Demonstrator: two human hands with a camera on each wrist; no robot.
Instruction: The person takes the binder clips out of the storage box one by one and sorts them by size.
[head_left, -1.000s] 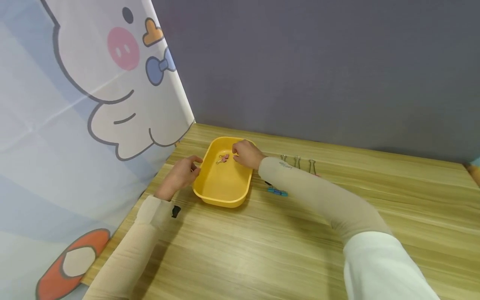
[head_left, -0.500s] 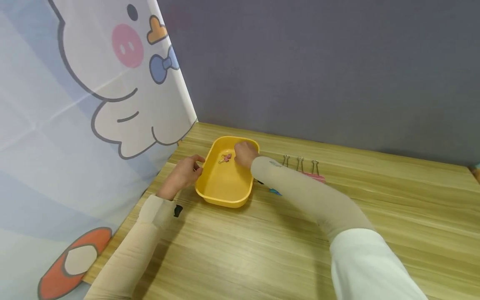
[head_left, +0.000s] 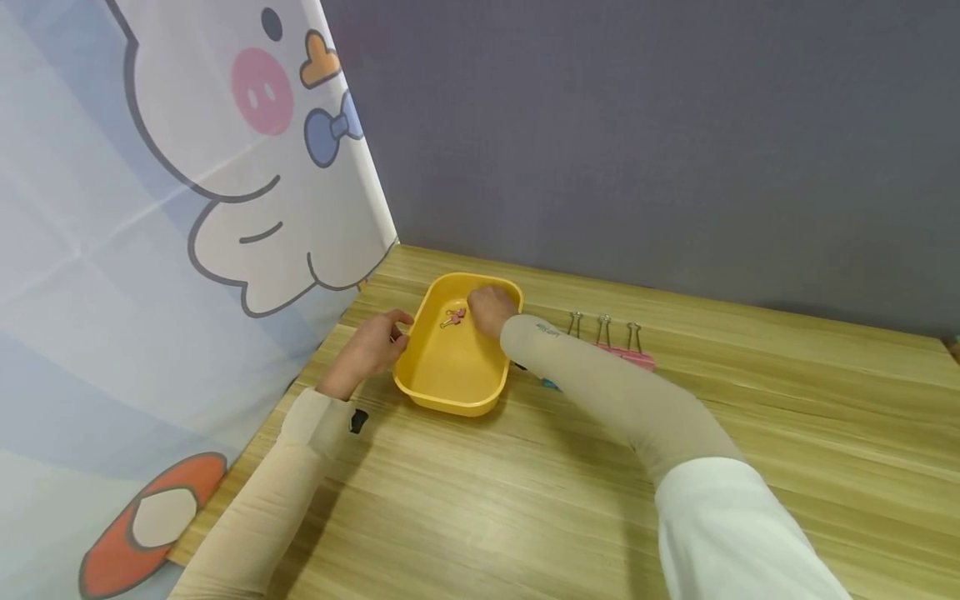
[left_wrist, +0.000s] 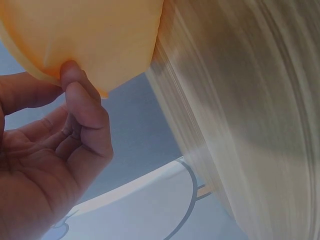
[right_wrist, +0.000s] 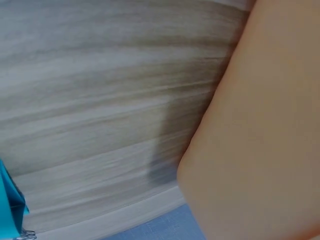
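Note:
A yellow plastic tray stands on the wooden table, with small pink binder clips lying near its far end. My left hand pinches the tray's left rim between thumb and fingers, as the left wrist view shows up close on the tray. Over the far right rim, my right hand reaches down inside, just right of those clips. Its fingertips are hidden, so whether it holds anything cannot be seen. Only the tray's outer wall fills the right of the right wrist view.
Right of the tray, large pink binder clips stand with wire handles up, partly behind my right forearm. A blue clip peeks out below it; a teal binder clip shows in the right wrist view. A grey panel rises behind the table.
My right hand has lowered deeper into the tray, its forearm shifting left and uncovering more of the pink binder clips. The left hand stays at the rim. The head view has shifted slightly.

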